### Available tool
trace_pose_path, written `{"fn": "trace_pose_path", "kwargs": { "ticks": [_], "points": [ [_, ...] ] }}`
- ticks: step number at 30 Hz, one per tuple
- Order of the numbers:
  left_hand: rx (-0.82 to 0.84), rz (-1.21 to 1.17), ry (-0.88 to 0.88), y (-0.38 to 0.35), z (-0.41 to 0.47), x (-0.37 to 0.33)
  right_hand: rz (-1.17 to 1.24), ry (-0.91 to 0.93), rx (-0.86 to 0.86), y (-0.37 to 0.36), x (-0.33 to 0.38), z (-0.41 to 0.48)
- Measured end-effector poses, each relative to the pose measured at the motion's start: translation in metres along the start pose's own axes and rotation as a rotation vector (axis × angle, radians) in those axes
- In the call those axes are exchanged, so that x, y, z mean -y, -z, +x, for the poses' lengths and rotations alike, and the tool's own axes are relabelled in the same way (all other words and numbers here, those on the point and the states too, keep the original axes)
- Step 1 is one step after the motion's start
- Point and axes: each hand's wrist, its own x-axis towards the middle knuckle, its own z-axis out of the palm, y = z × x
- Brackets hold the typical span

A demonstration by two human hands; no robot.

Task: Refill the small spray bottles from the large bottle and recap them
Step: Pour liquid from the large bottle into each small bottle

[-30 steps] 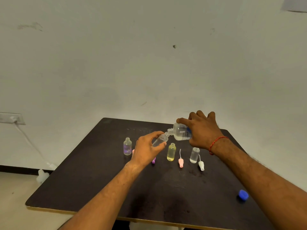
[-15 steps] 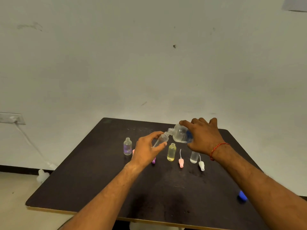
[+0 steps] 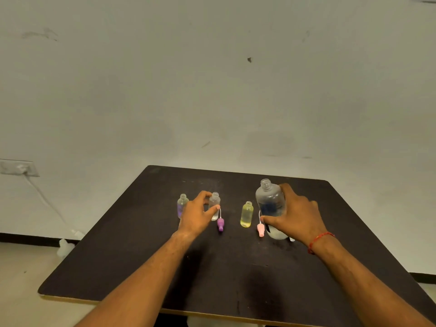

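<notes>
No text can be read; the large bottle (image 3: 269, 199) bears a dark blue mark, too blurred to read.

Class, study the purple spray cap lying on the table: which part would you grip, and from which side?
Probably pinch the purple plastic spray cap across its thicker body, coming from above on the near side: it lies flat on the dark table, and its thin white tube points away towards the small clear bottle.

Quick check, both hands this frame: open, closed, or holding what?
Left hand: closed, grips the small clear bottle, upright.
Right hand: closed, grips the large bottle, upright.
</notes>
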Motion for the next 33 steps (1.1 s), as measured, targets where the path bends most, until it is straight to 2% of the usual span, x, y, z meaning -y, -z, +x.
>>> {"fn": "trace_pose_path", "kwargs": {
  "ticks": [10,20,24,27,30,33],
  "points": [
    [0.006,0.146,0.174,-0.022,0.015,0.022,0.071,-0.023,0.022,-0.003,-0.004,-0.003],
    [-0.018,0.094,0.197,-0.021,0.007,0.033,0.091,-0.016,0.039,-0.004,0.002,-0.001],
    [-0.126,0.105,0.167,-0.01,-0.01,0.029,0.085,-0.015,0.043,-0.005,0.007,0.001],
    [-0.314,0.066,0.085,0.006,-0.026,0.025,0.085,-0.012,0.045,-0.007,0.012,0.0],
    [-0.471,0.065,0.091,0.023,-0.03,0.03,0.09,-0.001,0.045,-0.011,0.017,0.0],
    [-0.419,0.07,0.223,0.037,-0.018,0.044,0.107,0.01,0.055,-0.015,0.023,0.0]
  ]
}}
